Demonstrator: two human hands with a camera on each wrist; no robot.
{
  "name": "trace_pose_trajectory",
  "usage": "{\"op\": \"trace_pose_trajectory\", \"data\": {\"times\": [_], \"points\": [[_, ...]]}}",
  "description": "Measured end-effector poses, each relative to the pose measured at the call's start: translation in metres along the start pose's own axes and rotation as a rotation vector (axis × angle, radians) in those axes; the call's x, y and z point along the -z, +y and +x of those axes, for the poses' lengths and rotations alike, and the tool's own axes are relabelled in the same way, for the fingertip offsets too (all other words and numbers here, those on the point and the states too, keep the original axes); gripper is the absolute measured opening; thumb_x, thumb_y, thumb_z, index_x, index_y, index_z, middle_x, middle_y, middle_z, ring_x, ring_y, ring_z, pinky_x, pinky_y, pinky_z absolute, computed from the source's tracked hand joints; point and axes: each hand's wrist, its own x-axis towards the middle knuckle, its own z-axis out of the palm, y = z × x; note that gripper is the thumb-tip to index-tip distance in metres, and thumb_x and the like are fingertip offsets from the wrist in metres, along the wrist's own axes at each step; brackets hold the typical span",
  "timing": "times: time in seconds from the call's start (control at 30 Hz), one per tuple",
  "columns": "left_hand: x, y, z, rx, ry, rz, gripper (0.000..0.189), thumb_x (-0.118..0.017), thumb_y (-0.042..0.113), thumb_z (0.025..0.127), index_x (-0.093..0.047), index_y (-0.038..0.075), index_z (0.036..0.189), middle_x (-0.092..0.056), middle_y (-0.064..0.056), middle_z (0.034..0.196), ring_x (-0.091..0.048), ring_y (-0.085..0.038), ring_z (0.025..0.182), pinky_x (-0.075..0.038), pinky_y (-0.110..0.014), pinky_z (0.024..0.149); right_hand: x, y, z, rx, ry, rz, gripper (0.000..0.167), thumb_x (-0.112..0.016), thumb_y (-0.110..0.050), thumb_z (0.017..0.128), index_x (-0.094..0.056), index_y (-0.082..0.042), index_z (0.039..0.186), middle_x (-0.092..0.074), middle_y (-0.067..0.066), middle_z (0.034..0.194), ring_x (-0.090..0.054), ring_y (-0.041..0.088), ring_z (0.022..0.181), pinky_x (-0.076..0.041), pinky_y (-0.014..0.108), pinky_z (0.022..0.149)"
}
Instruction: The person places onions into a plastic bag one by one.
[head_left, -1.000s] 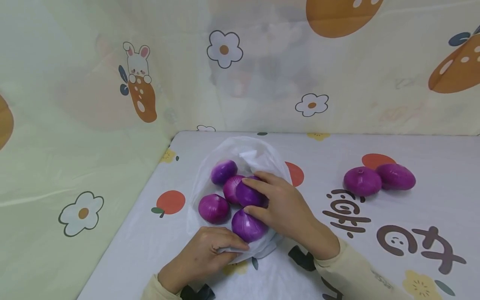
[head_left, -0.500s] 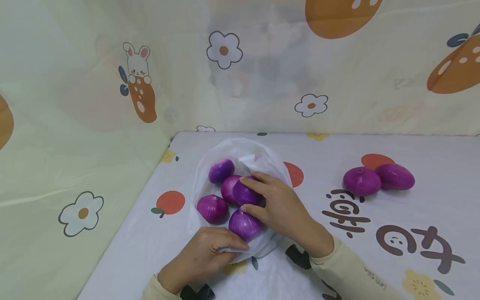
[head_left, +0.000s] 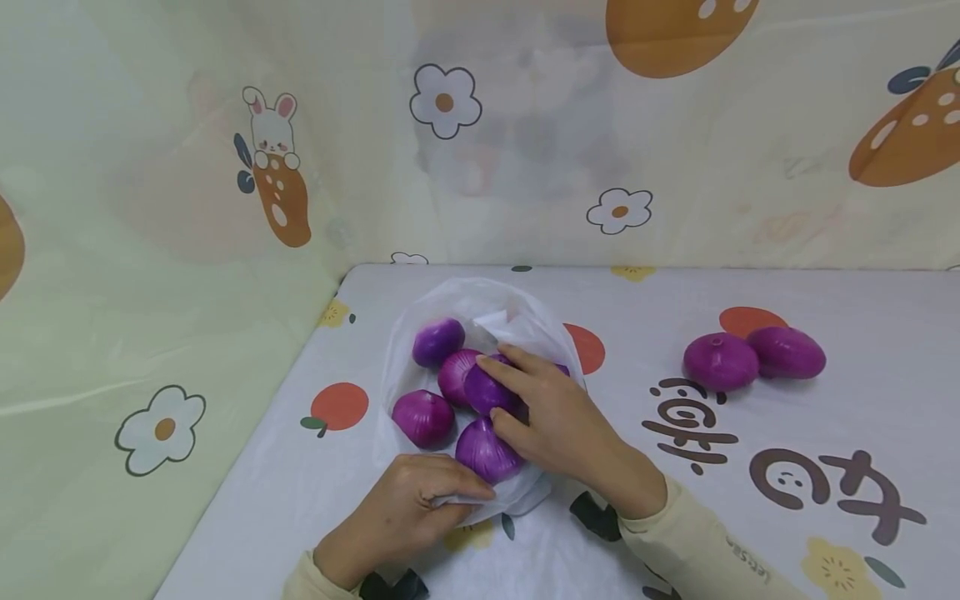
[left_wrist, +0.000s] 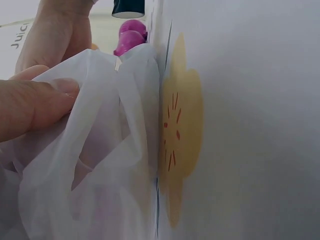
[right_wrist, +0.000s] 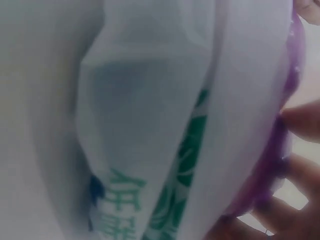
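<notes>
A white plastic bag point(head_left: 480, 292) lies with its mouth spread, several purple onions inside. My left hand point(head_left: 405, 508) pinches the bag's near rim; in the left wrist view the thumb point(left_wrist: 55, 100) presses on the plastic film. Over the bag's right side, my right hand point(head_left: 566, 417) grips a dark purple onion point(head_left: 483, 387) between thumb and fingers. Around it sit a front onion point(head_left: 487, 452), a left onion point(head_left: 423, 418), a back onion point(head_left: 438, 342) and a middle onion point(head_left: 455, 373). In the right wrist view, the printed bag point(right_wrist: 150, 110) hides most of the onions.
Two more onions, a rounder onion point(head_left: 720, 362) and a longer onion point(head_left: 787, 352), lie touching on the right of the patterned tablecloth point(head_left: 787, 417). A patterned curtain point(head_left: 525, 150) hangs behind and along the left side.
The right hand and the onions in the bag have shifted slightly left. A bit of purple now shows behind the right hand's knuckles. The left hand keeps its place on the rim.
</notes>
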Motion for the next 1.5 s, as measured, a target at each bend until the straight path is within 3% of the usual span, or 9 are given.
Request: {"op": "trace_pose_trajectory", "data": {"times": [0.5, 0.67, 0.77, 1.03, 1.1, 1.33, 1.5], "points": [[-0.001, -0.001, -0.002, -0.041, 0.036, 0.018, 0.034, -0.076, -0.015, 0.075, -0.081, 0.007, 0.101, -0.079, 0.0, 0.094, -0.074, -0.009, 0.089, -0.058, -0.018, 0.084, 0.017, 0.0, -0.007, 0.009, -0.003, 0.004, 0.056, -0.075, -0.03, 0.092, -0.062, -0.016, 0.145, -0.053, 0.017, 0.153, -0.054, 0.04, 0.138, -0.05, 0.061, 0.106], [-0.001, -0.001, -0.001, -0.049, 0.055, -0.002, 0.035, -0.075, -0.017, 0.074, -0.081, 0.006, 0.1, -0.079, -0.002, 0.093, -0.075, -0.011, 0.089, -0.058, -0.019, 0.084, 0.039, 0.011, -0.016, 0.054, 0.1, -0.004, 0.049, -0.077, -0.021, 0.091, -0.067, -0.01, 0.139, -0.062, 0.017, 0.143, -0.06, 0.038, 0.131, -0.052, 0.06, 0.103], [-0.002, -0.002, 0.0, -0.052, 0.057, -0.01, 0.036, -0.075, -0.017, 0.074, -0.081, 0.006, 0.1, -0.079, -0.002, 0.094, -0.075, -0.012, 0.089, -0.058, -0.019, 0.085, 0.056, 0.024, -0.024, 0.04, 0.167, -0.03, 0.051, -0.08, -0.016, 0.089, -0.068, -0.007, 0.137, -0.065, 0.016, 0.14, -0.062, 0.037, 0.129, -0.053, 0.059, 0.102], [-0.002, -0.003, 0.0, -0.072, 0.071, 0.003, 0.037, -0.075, -0.017, 0.072, -0.081, 0.007, 0.099, -0.079, -0.002, 0.093, -0.075, -0.012, 0.088, -0.058, -0.019, 0.084, 0.106, 0.072, -0.04, -0.217, 0.207, -0.162, 0.057, -0.08, -0.016, 0.089, -0.062, -0.003, 0.142, -0.061, 0.024, 0.142, -0.055, 0.046, 0.133, -0.051, 0.069, 0.097], [-0.002, -0.003, -0.001, -0.067, 0.074, 0.002, 0.037, -0.075, -0.017, 0.072, -0.081, 0.007, 0.099, -0.08, -0.002, 0.093, -0.075, -0.012, 0.088, -0.058, -0.02, 0.085, 0.114, 0.084, -0.042, -0.279, 0.213, -0.182, 0.057, -0.08, -0.017, 0.089, -0.062, -0.002, 0.141, -0.061, 0.026, 0.141, -0.053, 0.048, 0.133, -0.047, 0.071, 0.1], [-0.002, -0.002, -0.003, -0.066, 0.081, -0.013, 0.037, -0.075, -0.018, 0.071, -0.082, 0.007, 0.098, -0.08, -0.003, 0.092, -0.075, -0.013, 0.087, -0.059, -0.02, 0.084, 0.124, 0.11, -0.049, -0.442, 0.138, -0.214, 0.058, -0.076, -0.022, 0.093, -0.058, 0.001, 0.143, -0.053, 0.035, 0.145, -0.048, 0.056, 0.133, -0.037, 0.078, 0.104], [-0.003, -0.002, -0.001, -0.072, 0.083, -0.029, 0.037, -0.074, -0.019, 0.071, -0.081, 0.006, 0.098, -0.079, -0.003, 0.093, -0.075, -0.013, 0.087, -0.059, -0.02, 0.084, 0.126, 0.12, -0.053, -0.479, 0.085, -0.231, 0.062, -0.079, -0.02, 0.09, -0.057, 0.003, 0.143, -0.053, 0.036, 0.142, -0.044, 0.057, 0.133, -0.037, 0.078, 0.104]]}}
